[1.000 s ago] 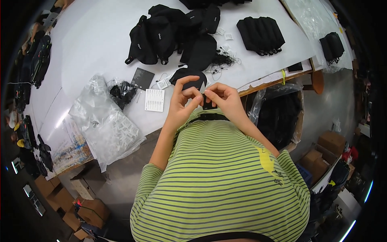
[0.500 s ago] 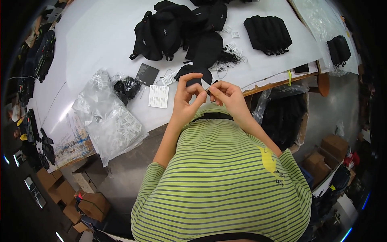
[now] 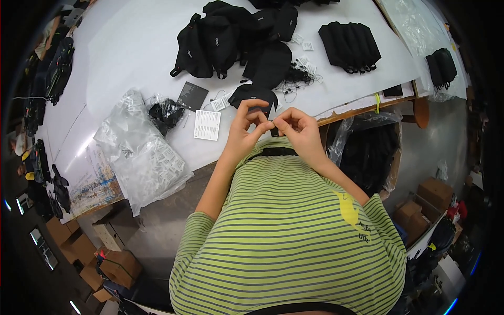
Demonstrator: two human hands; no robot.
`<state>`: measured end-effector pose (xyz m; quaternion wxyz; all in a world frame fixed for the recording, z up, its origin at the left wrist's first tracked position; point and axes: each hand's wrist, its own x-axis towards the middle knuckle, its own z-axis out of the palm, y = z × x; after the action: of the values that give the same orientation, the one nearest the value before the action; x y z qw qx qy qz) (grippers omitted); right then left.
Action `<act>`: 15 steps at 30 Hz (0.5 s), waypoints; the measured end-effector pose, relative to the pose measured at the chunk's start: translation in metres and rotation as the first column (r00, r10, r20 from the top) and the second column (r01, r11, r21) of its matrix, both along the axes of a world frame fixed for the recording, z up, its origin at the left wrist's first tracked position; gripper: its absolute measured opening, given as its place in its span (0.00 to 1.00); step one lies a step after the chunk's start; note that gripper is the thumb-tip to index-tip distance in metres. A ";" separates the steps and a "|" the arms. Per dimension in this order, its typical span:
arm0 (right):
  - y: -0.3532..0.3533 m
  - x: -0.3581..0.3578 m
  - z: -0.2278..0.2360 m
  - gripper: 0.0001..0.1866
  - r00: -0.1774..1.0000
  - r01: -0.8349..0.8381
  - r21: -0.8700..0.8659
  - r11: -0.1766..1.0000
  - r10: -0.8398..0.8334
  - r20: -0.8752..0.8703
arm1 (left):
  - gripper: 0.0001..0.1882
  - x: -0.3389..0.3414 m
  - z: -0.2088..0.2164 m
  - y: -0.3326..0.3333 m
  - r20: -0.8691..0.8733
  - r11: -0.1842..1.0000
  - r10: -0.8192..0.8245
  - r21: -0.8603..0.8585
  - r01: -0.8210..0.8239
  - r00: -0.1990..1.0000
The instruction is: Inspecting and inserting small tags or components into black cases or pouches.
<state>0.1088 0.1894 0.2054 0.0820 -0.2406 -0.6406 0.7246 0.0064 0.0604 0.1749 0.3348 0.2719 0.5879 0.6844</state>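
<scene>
In front of my chest, at the table's near edge, both hands work close together with their fingertips meeting. My left hand [image 3: 248, 128] pinches with thumb and index finger, the other fingers loosely curled. My right hand [image 3: 299, 131] also pinches, its fingers bent inward. What they hold is too small and covered to name; a dark bit shows just below the fingertips. Right behind the hands lies a black fabric bag [image 3: 252, 93]. Beyond it are a tangle of black strings [image 3: 298, 76] with white tags and a heap of black bags [image 3: 218, 39].
Left of my hands lie a white printed card [image 3: 207, 125], a dark card [image 3: 192, 96], a small clear bag of black strings [image 3: 165, 114] and a large clear bag of white tags [image 3: 147, 157]. Several black bags [image 3: 349, 46] sit stacked far right. Below the edge stands a lined box [image 3: 370, 157].
The fingertips have come together and slightly lower. A pale, pointed piece that showed between them earlier is now out of sight.
</scene>
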 end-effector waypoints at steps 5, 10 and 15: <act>0.009 0.000 0.002 0.08 0.992 -0.124 0.016 0.992 0.123 0.023 | 0.20 0.000 -0.032 -0.011 -0.165 0.992 -0.006 -0.124 -0.015 0.986; 0.018 -0.006 -0.004 0.08 0.995 -0.088 -0.123 0.989 0.092 0.031 | 0.27 -0.012 -0.084 -0.020 -0.739 0.871 -0.057 -0.366 -0.329 0.671; 0.034 -0.007 -0.006 0.12 0.968 -0.152 0.709 0.688 -0.042 0.248 | 0.13 -0.036 -0.090 -0.006 -0.831 0.900 -0.015 -0.253 -0.355 0.556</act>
<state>0.1014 0.2237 0.1995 0.0685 -0.2569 -0.8858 0.3804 -0.0296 0.0541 0.0853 0.0034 0.4237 0.8232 0.3779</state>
